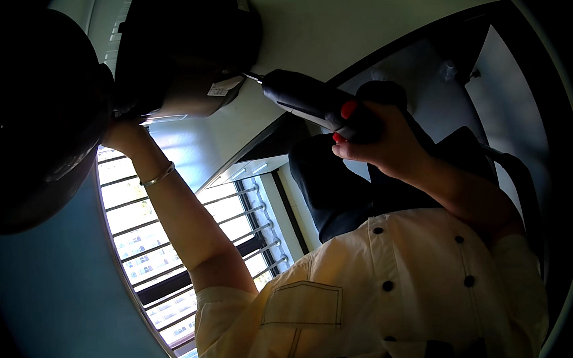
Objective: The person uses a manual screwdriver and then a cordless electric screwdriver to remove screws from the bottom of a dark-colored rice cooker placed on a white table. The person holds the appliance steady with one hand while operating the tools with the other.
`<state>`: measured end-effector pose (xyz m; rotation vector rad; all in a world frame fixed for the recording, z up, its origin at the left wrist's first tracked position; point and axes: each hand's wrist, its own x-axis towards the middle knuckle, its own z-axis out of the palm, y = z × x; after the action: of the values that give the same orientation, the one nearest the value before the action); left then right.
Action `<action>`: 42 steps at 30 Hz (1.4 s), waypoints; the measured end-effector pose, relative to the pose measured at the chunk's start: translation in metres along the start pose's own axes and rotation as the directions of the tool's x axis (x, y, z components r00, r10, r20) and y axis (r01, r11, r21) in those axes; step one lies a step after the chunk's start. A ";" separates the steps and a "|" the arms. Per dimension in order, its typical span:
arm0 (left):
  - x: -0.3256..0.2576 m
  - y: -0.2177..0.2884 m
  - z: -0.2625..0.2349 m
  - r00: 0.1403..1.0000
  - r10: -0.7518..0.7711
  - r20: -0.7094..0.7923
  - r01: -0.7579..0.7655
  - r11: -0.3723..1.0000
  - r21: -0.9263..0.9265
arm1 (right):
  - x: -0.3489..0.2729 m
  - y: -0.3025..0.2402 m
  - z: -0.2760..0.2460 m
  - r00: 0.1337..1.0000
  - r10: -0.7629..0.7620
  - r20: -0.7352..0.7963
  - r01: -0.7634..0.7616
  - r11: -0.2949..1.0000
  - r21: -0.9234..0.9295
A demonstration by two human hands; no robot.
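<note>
Black and bulky, biggest of all: dark housing [186, 47] up against the pale surface [355, 17], upper left of the view, with a white label [224, 86] on its lower edge. Looks rigid and awkward rather than fragile; probably best steadied from underneath, at the rim.

Beside and below it, barred window [146, 246], bright, bending with the lens. Along the lower edge, cream buttoned jacket [405, 290].

Next in size, power drill [301, 99]: dark body, red switch [348, 109], slanting up and left from the middle of the view toward the housing. Seems stiff, fairly heavy at the front, with a hard shell that could slip in a loose hold; best held by the handle behind the switch, wrist in line with the body.

Right hand [389, 146] clenched round that handle, grip firmly on the drill, fingers wrapped below the red switch.

Left hand [123, 133] raised to the underside of the housing, touching or just under its rim; fingers hidden in shadow, so cannot tell whether that grip clasps the rim or only presses flat against it.

Smallest: thin bracelet [157, 176] round the left wrist, and the slim bit [252, 77] at the drill's nose, its tip at the housing's edge just beside the label.
</note>
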<state>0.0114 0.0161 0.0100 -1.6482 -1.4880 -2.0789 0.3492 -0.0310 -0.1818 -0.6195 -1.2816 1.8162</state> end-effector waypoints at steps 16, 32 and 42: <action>-0.008 0.004 0.007 0.994 -0.110 -0.016 0.107 0.982 -0.155 | 0.015 0.006 0.007 0.998 -0.026 0.053 0.029 0.998 -0.049; -0.009 -0.001 0.003 0.999 -0.046 -0.021 0.045 0.998 -0.036 | 0.016 0.000 0.014 0.999 0.009 0.042 -0.009 1.000 -0.011; -0.003 -0.015 -0.015 0.989 -0.150 0.013 0.150 0.985 -0.086 | 0.018 0.006 0.017 0.998 -0.026 0.049 0.026 1.000 -0.014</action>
<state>-0.0064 0.0117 -0.0006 -1.6197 -1.5913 -2.2479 0.3243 -0.0260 -0.1800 -0.5669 -1.3309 1.8120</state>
